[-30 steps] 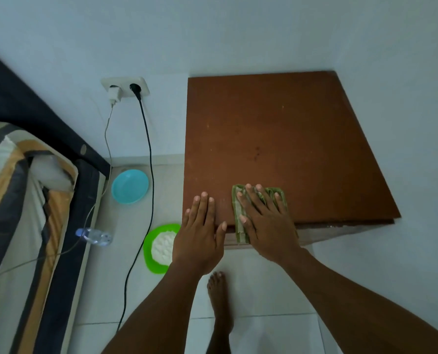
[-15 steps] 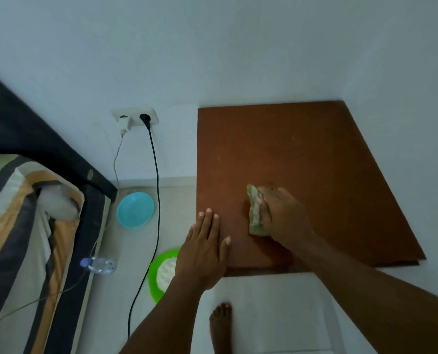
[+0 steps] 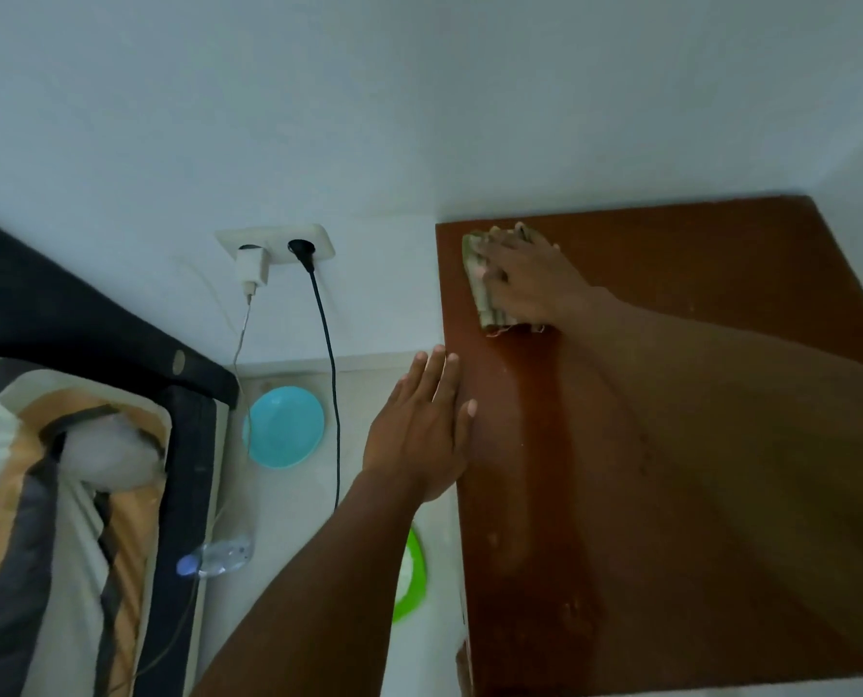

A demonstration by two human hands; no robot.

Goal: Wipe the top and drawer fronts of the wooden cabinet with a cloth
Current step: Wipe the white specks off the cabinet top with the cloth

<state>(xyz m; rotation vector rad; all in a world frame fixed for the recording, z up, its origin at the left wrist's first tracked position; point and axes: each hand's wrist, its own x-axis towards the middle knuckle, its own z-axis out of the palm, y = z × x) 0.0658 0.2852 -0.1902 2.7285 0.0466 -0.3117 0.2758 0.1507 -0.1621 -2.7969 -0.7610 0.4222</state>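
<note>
The brown wooden cabinet top (image 3: 671, 304) fills the right half of the view, set into the room's corner. My right hand (image 3: 522, 279) lies flat on a folded green cloth (image 3: 480, 289) at the top's far left corner, fingers spread and pressing it down. A darker damp streak (image 3: 535, 445) runs along the left side of the top toward me. My left hand (image 3: 419, 435) is flat with straight fingers at the top's left edge, its thumb over the wood. The drawer fronts are out of sight.
A wall socket (image 3: 276, 246) holds a white charger and a black plug, their cables hanging to the floor. On the floor lie a blue bowl (image 3: 283, 427), a green plate (image 3: 412, 576) and a plastic bottle (image 3: 215, 558). A bed (image 3: 67, 495) stands at left.
My right hand has slid the cloth from the near front edge across to the far left corner. The view has moved forward over the cabinet, and my left hand shifted along the left edge.
</note>
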